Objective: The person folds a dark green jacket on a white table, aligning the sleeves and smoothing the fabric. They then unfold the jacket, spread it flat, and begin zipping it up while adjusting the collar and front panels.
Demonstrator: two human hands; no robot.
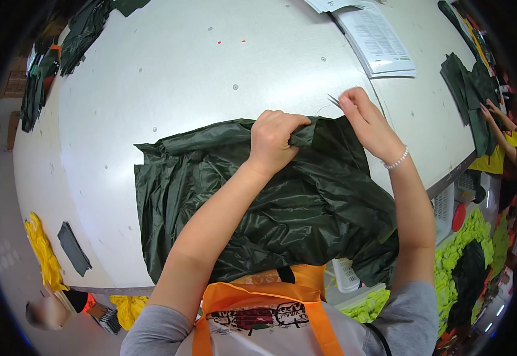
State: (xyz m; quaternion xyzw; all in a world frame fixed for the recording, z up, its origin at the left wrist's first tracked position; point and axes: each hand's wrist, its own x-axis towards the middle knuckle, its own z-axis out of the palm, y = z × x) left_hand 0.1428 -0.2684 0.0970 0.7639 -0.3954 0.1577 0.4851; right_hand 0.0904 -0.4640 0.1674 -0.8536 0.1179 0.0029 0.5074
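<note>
A dark green shiny garment [258, 207] lies crumpled over the near edge of the white table and hangs toward my body. My left hand [275, 139] is closed in a fist on its far edge, with a bunched fold sticking out beside the thumb. Just beyond the garment's right corner, my right hand [362, 118] pinches what look like thread snips [333, 99]. Only two thin metal points show past the fingertips; the rest is hidden in the palm. A fine loose thread seems to run near those points.
A stack of printed sheets [380, 44] rests at the far right of the white table [199, 77]. Dark green pieces [469, 95] lie at the right edge, by another person's hands [498, 118]. Yellow cloth [45, 255] is at left; lime-green cloth [466, 243] lies below right.
</note>
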